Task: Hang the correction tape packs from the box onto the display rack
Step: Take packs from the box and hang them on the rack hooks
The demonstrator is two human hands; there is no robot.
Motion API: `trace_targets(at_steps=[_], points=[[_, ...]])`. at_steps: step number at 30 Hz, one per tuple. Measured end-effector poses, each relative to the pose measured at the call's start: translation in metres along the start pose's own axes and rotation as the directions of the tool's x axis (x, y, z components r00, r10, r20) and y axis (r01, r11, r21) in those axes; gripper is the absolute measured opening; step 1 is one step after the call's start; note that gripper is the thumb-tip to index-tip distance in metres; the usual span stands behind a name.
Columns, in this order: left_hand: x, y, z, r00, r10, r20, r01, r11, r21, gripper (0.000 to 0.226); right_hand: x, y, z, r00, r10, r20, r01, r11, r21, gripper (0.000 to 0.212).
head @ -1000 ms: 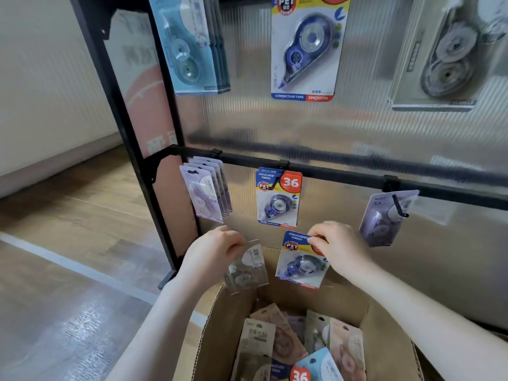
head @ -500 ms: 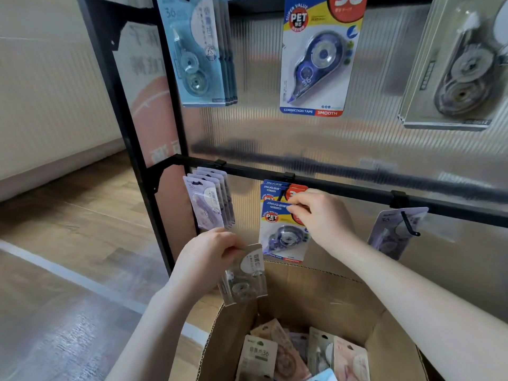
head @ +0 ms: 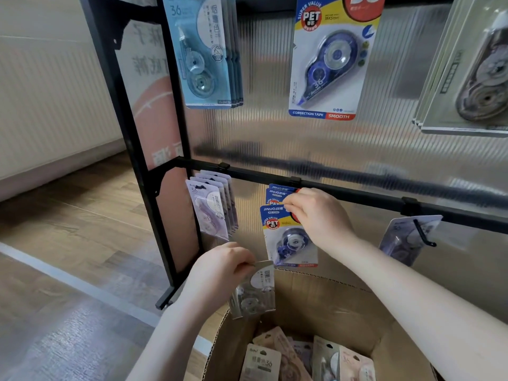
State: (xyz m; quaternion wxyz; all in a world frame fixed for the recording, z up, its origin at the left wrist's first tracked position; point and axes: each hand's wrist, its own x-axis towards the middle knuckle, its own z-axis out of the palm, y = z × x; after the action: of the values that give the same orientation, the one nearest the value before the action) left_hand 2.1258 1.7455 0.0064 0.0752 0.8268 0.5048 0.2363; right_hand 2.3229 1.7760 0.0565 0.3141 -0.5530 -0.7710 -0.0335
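Up at the rail [head: 343, 192], the right hand [head: 319, 215] pinches a blue pack [head: 286, 237] by its top edge, seemingly to thread its hole onto the hook holding matching packs. Meanwhile the left hand [head: 220, 268] grips a clear pack [head: 254, 290] over the box [head: 343, 301], apparently kept ready.
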Motion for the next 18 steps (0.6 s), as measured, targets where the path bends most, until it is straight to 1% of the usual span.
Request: trace_targets(at_steps=[5, 9, 12, 14, 16, 18], points=[[0.000, 0.000, 0.004, 1.000, 0.006, 0.013, -0.006, 1.000, -0.001, 0.017, 0.009, 0.000, -0.004, 0.996, -0.072, 0.049, 0.076, 0.994, -0.073, 0.028], [0.000, 0.000, 0.006, 1.000, 0.000, 0.021, 0.000, 1.000, -0.007, 0.015, 0.015, -0.003, -0.002, 0.987, -0.107, 0.123, 0.120, 0.988, -0.101, 0.029], [0.000, 0.000, 0.007, 0.999, 0.003, 0.037, -0.003, 1.000, -0.001, 0.016, 0.020, -0.004, -0.001, 0.984, -0.068, 0.166, 0.081, 0.994, -0.076, 0.029], [0.001, 0.000, 0.008, 0.999, 0.006, 0.046, -0.006, 1.000, -0.003, 0.018, 0.022, -0.001, -0.001, 0.981, -0.025, 0.195, 0.031, 0.999, -0.027, 0.028], [0.001, 0.001, 0.008, 0.999, 0.005, 0.052, -0.005, 1.000, -0.006, 0.018, 0.022, 0.002, -0.001, 0.978, 0.010, 0.208, -0.015, 1.000, 0.022, 0.028], [0.000, 0.000, 0.009, 0.998, 0.004, 0.058, -0.004, 1.000, -0.009, 0.018, 0.021, 0.006, -0.001, 0.976, 0.022, 0.216, -0.031, 0.999, 0.035, 0.029]])
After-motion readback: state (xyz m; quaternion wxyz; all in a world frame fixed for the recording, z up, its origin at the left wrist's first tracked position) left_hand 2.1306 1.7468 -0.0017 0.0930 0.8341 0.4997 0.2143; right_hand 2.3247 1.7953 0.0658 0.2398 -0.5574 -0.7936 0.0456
